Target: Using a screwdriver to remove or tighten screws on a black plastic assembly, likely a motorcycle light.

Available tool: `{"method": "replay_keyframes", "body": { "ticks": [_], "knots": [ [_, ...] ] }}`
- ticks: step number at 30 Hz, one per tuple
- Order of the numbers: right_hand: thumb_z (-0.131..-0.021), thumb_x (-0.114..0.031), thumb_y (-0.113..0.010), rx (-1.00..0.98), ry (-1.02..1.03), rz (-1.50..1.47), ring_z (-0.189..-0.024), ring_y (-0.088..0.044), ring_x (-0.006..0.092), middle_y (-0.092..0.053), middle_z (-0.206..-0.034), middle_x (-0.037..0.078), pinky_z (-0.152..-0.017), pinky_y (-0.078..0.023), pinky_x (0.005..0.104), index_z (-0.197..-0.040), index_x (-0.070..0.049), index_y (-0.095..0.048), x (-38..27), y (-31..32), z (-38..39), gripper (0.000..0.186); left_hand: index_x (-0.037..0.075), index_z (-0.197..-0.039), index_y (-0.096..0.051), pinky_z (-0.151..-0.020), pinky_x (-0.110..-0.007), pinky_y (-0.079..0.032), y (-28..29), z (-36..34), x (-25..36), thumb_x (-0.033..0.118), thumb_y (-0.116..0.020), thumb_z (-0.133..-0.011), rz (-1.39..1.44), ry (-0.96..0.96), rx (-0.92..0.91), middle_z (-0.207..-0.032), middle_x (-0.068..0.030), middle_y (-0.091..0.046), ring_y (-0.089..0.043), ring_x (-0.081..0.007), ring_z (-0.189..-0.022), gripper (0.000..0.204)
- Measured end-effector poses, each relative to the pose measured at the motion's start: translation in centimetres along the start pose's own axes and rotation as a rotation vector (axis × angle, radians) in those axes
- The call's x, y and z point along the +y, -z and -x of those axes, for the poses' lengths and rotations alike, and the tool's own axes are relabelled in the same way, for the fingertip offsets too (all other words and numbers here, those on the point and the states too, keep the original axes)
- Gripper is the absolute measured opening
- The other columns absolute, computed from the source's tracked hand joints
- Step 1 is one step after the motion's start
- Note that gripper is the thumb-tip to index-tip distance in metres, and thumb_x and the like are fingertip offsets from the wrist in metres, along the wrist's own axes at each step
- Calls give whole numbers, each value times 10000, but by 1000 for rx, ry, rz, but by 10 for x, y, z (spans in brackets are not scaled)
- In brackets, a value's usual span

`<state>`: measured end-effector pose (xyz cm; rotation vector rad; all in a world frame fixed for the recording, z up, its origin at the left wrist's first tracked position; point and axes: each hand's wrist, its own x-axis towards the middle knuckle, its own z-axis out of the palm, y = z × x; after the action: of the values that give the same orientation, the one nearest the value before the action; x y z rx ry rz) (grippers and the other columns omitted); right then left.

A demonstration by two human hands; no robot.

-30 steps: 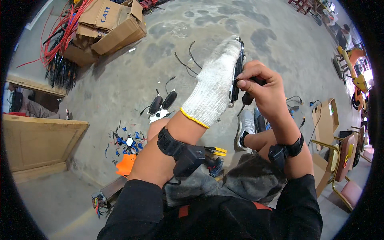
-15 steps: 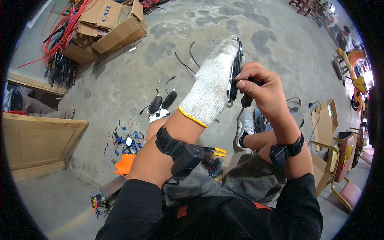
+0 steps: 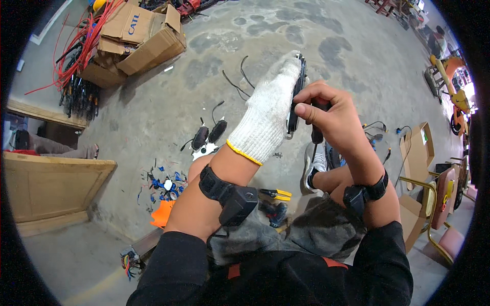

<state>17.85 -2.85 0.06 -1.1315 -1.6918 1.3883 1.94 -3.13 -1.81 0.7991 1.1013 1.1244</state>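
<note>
My left hand [image 3: 271, 92], in a white knit glove with a yellow cuff edge, is closed on a flat black part [image 3: 292, 121] with a thin metal edge. The part stands on edge, seen nearly side-on, and the glove hides most of it. My bare right hand [image 3: 334, 115] curls around a screwdriver [image 3: 317, 135] with a dark handle; its thin shaft points down toward me. The right thumb and index finger meet at the near side of the black part. Whether they pinch something small there, I cannot make out.
Yellow-handled pliers [image 3: 275, 194] lie between my legs. Two black oval parts [image 3: 208, 133] and a pile of blue connectors [image 3: 168, 184] are on the floor at left. Cardboard boxes [image 3: 148, 43] with red cables stand far left; chairs [image 3: 443, 196] are at right.
Both hands have come slightly down and left with the black part. The screwdriver has swung so its shaft points more straight down, and more of its handle shows.
</note>
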Motion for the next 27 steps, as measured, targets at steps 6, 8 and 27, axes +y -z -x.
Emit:
{"method": "replay_keyframes", "body": {
  "ticks": [6, 8, 27],
  "knots": [
    [-839, -74, -759, 8, 1, -46, -808, -594, 83, -673, -871, 11, -738, -496, 254, -1027, -22, -674, 1, -1, 0, 213, 123, -1060, -631, -599, -275, -464, -12, 0, 5, 476, -522, -981, 22, 80, 66, -887, -9, -615, -566, -109, -757, 378],
    [-835, -69, -761, 1, 2, -43, -811, -594, 84, -670, -862, 9, -749, -498, 257, -1028, -22, -672, 0, -2, -1, 218, 125, -1074, -630, -605, -274, -464, -13, -2, 1, 473, -525, -980, 48, -8, 69, -896, -11, -616, -566, -111, -766, 375],
    [-817, -98, -767, 288, 206, 45, -785, -593, 94, -683, -909, 58, -691, -465, 234, -946, -23, -740, 13, -31, 9, 152, 143, -965, -611, -567, -333, -476, -14, -10, -3, 532, -534, -963, 419, 21, 269, -807, -25, -591, -556, -168, -675, 397]
  ]
}}
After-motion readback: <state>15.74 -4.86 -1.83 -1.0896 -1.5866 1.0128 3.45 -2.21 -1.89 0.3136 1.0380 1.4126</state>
